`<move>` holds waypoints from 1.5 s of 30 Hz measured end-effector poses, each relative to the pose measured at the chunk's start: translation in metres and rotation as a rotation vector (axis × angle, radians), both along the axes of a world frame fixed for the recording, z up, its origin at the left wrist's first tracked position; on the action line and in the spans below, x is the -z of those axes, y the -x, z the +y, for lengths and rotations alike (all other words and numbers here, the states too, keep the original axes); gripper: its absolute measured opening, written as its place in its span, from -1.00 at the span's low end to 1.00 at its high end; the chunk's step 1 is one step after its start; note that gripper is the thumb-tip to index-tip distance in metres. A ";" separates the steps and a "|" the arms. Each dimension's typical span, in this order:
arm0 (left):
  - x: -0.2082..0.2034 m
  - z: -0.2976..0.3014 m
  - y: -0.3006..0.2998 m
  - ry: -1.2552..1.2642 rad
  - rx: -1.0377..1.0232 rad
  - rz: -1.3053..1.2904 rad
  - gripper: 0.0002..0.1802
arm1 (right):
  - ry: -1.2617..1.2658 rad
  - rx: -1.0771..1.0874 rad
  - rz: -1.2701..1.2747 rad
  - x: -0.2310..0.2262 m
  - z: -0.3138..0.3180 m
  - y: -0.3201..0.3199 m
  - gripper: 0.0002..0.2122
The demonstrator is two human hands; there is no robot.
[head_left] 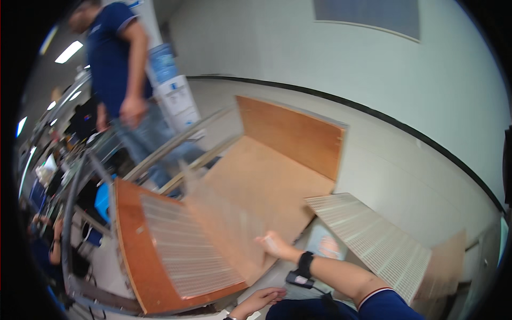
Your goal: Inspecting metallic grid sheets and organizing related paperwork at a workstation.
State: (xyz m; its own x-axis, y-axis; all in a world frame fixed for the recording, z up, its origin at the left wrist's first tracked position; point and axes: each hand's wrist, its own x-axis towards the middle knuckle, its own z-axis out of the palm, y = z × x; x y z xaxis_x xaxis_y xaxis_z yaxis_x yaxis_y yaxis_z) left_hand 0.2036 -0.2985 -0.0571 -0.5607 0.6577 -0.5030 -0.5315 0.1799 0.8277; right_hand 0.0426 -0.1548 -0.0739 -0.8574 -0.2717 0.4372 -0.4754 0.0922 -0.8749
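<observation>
My right hand [273, 245] reaches over a wooden crate-like cart from the lower right, a black strap with a small device [302, 272] round its wrist. Its fingers, slightly blurred, pinch the near edge of a thin see-through sheet [218, 205], which is smeared by motion above the cart's wooden bed [266, 165]. Low in the middle, close to my body, my left hand [260, 302] has loosely bent fingers, and nothing shows in it. Left of both hands, a pale gridded sheet [186, 245] covers part of an orange-brown panel [133, 234].
Pale gridded boards [373, 240] lie to the right, beside a clear plastic bag [322, 240]. An upright wooden panel [293, 133] closes the cart's far side. A co-worker [120, 64] stands at the far left near a water dispenser [178, 98]. Metal rails [69, 229] run along the left.
</observation>
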 end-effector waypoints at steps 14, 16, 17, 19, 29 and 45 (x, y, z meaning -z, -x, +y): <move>0.009 0.032 0.012 -0.036 -0.099 0.140 -0.58 | -1.152 0.529 -0.262 -0.048 0.251 -0.105 -0.62; 0.014 0.036 0.015 -0.069 -0.129 0.109 -0.59 | -1.181 0.570 -0.308 -0.026 0.268 -0.110 -0.69; 0.010 0.038 0.017 -0.051 -0.114 0.132 -0.61 | -1.208 0.604 -0.351 -0.016 0.273 -0.112 -0.76; 0.002 0.038 0.022 -0.023 -0.097 0.161 -0.62 | -1.220 0.627 -0.382 -0.011 0.277 -0.110 -0.76; -0.036 0.063 0.054 0.058 -0.002 0.316 -0.66 | -0.710 1.048 -0.060 -0.100 0.376 -0.133 -0.77; -0.089 0.169 0.119 -0.200 -0.153 0.382 -0.61 | 1.065 0.910 0.280 -0.178 0.402 -0.213 -0.67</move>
